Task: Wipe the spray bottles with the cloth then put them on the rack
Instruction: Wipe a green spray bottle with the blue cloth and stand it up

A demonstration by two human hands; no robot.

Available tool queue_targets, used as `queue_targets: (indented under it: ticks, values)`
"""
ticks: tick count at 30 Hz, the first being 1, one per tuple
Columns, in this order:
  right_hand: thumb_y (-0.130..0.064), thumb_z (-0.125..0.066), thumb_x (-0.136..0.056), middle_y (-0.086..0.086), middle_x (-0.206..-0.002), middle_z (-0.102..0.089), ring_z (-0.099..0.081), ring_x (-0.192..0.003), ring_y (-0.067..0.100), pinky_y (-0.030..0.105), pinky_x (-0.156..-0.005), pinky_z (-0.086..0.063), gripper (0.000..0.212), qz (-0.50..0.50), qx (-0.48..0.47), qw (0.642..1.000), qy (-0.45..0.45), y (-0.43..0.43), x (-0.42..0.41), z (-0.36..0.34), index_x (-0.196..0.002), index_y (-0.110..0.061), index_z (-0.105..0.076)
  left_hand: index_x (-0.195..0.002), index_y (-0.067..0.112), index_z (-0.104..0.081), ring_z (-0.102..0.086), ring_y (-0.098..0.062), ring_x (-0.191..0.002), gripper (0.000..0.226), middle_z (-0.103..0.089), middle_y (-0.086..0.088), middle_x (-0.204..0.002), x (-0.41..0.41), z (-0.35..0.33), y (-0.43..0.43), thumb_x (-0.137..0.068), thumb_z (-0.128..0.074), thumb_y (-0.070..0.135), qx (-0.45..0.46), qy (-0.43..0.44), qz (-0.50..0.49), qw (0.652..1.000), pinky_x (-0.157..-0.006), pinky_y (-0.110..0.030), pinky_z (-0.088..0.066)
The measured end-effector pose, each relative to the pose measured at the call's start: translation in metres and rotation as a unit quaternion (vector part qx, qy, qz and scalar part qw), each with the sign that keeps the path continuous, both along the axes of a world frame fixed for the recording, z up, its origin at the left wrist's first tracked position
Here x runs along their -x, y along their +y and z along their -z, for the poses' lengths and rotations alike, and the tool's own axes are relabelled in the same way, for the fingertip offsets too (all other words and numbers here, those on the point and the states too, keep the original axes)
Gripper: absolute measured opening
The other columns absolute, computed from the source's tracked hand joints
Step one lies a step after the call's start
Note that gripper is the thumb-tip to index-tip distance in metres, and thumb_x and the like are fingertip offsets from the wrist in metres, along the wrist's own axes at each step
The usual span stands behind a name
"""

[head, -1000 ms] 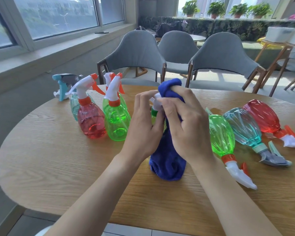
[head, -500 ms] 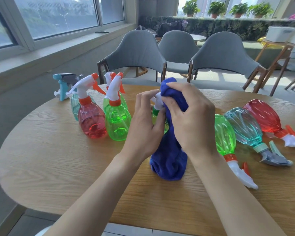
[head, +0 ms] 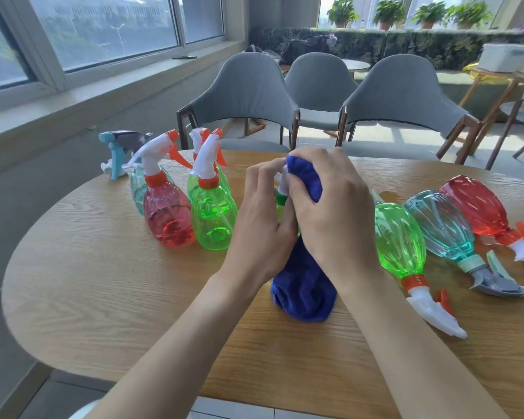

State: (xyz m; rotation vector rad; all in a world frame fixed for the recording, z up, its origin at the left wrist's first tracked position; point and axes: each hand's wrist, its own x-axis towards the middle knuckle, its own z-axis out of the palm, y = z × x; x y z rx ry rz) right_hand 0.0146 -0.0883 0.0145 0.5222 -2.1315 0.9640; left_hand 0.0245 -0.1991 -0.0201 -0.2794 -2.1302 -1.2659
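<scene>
Centre frame: a person's left hand curls round the neck of a spray bottle, steadying it upright on the wooden table. The right hand clutches a blue cloth wrapped over the bottle to rub it. Standing bottles cluster at left. Lying bottles at right apparently await wiping. No rack is visible.
</scene>
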Motion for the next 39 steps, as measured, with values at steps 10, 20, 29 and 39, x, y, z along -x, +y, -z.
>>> queue_targets:
  ticks: [10,20,29,39]
  values:
    - [-0.026,-0.064,-0.107,-0.004,-0.09,-0.068,-0.059,-0.08,0.012,0.019,-0.074,-0.045,0.012,-0.054,0.078,0.995,-0.008,-0.002,0.008,-0.003,-0.104,-0.015,-0.068,-0.167,0.028,-0.032,-0.051,0.004,-0.127,0.069,-0.049,0.005,-0.141,-0.003,-0.001,-0.006,-0.108,-0.059,0.008,0.026,0.015,0.012,0.999,-0.104,-0.009,-0.038]
    - [-0.034,-0.083,-0.093,0.001,-0.089,-0.067,-0.063,-0.073,0.014,0.022,-0.066,-0.049,0.044,-0.093,0.123,0.982,-0.106,0.014,0.003,-0.002,-0.111,-0.026,-0.044,-0.152,0.026,-0.054,-0.059,-0.009,-0.114,0.048,-0.054,0.0,-0.129,0.004,0.0,-0.007,-0.107,-0.06,0.008,0.015,0.019,0.008,1.0,-0.102,-0.032,-0.052]
    - [-0.028,-0.06,-0.108,-0.017,-0.086,-0.068,-0.064,-0.082,0.008,0.024,-0.079,-0.05,0.013,-0.152,0.167,0.965,-0.137,0.021,0.001,0.012,-0.119,-0.024,-0.065,-0.14,0.014,-0.062,-0.071,-0.017,-0.098,0.042,-0.067,-0.003,-0.124,0.009,0.004,-0.009,-0.1,-0.072,0.005,-0.018,0.057,-0.007,0.998,-0.089,-0.031,-0.057]
    - [-0.028,-0.071,-0.102,-0.016,-0.069,-0.059,-0.051,-0.066,0.002,0.021,-0.066,-0.043,0.016,-0.129,0.254,0.954,-0.096,0.018,0.004,0.019,-0.088,-0.034,-0.067,-0.154,0.024,-0.049,-0.066,-0.014,-0.12,0.053,-0.061,0.008,-0.141,0.003,0.008,-0.006,-0.105,-0.068,0.015,-0.027,0.026,0.004,0.999,-0.1,-0.018,-0.049]
